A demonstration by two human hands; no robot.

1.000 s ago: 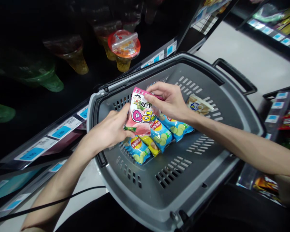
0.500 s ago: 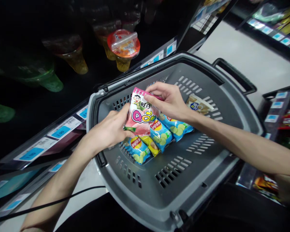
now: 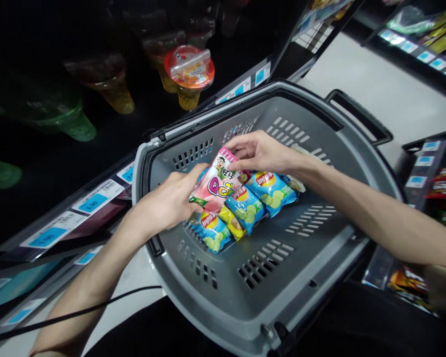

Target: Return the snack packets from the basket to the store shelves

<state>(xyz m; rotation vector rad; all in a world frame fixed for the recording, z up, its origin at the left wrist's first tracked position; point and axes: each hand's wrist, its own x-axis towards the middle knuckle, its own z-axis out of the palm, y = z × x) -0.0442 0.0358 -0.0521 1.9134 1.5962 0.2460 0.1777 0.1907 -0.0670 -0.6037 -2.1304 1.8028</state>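
A pink QQ candy bag (image 3: 216, 186) is held low inside the grey shopping basket (image 3: 349, 163). My left hand (image 3: 169, 201) pinches its lower left corner and my right hand (image 3: 259, 152) pinches its top edge. The bag leans flat over several blue Lay's chip bags (image 3: 271, 191) lying on the basket floor. A pale snack pack (image 3: 296, 184) peeks out under my right wrist, mostly hidden.
Jelly cups (image 3: 189, 74) and green cups (image 3: 72, 124) stand on the dark shelf at left, above blue price tags (image 3: 92, 202). A black basket handle (image 3: 359, 116) sticks out at the far right. More snack shelves (image 3: 440, 193) line the right side. A black cable (image 3: 96, 307) crosses below.
Both hands have lowered and tilted the pink bag down toward the chip bags. My right hand moved slightly down, now covering most of the pale snack pack.
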